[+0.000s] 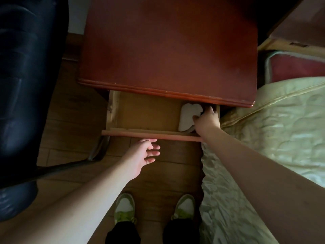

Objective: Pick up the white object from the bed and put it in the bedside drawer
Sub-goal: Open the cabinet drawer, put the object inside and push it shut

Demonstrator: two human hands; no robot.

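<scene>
The bedside drawer [151, 135] stands pulled open below the reddish-brown top of the nightstand [168, 46]. A white object [187, 117] with a lobed far end lies in the drawer's right end, its far tip under the tabletop edge. My right hand [206, 120] reaches into the drawer, fingers closed on the white object's right side. My left hand [144, 154] hovers just in front of the drawer's front panel, palm turned right, fingers apart, holding nothing. The bed [281, 129] with a pale green quilted cover lies to the right.
A dark blue chair [26, 85] with a metal leg [70, 164] stands close on the left. My two green and white shoes [124, 206] stand on the wooden floor [73, 106] between chair and bed. A red cushion [297, 67] lies at the bed's head.
</scene>
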